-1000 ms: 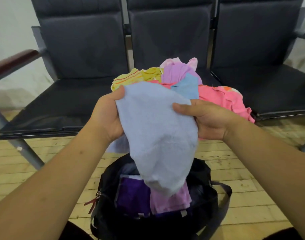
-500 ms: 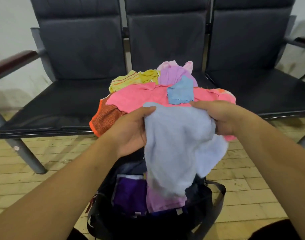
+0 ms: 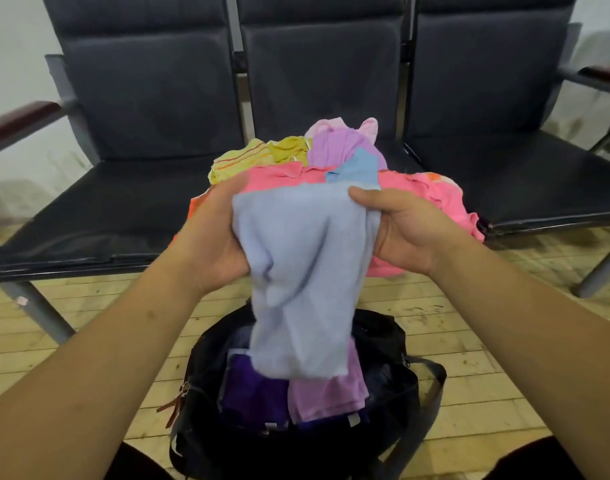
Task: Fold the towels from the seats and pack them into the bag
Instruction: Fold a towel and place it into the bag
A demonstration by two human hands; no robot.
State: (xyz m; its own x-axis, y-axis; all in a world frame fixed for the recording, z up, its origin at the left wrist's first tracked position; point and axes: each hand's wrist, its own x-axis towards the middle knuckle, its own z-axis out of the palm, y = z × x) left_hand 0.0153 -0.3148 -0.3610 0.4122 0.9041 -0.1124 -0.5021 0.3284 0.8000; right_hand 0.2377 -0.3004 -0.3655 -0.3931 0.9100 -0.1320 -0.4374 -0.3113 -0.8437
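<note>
A pale blue towel [image 3: 302, 271] hangs between my hands over the open black bag [image 3: 397, 344] on the floor. My left hand [image 3: 212, 237] grips its left upper edge and my right hand [image 3: 405, 228] grips its right upper edge. Its lower end dangles into the bag's mouth. Inside the bag lie a dark purple towel [image 3: 253, 389] and a lilac towel [image 3: 326, 396]. Behind my hands, a heap of unfolded towels sits on the middle seat: pink [image 3: 431, 192], yellow [image 3: 239, 162], lilac [image 3: 338, 147] and a small blue one [image 3: 357, 168].
Three joined black seats [image 3: 123, 206] stand against a white wall, with armrests at the far left [image 3: 16, 121] and far right. Metal legs [image 3: 37, 308] reach the wooden plank floor [image 3: 470, 327]. My knees show at the bottom corners.
My hands have re-gripped the pale blue towel along its top edge and spread it wider; it now hangs flatter and longer over the bag. The view has shifted slightly.
</note>
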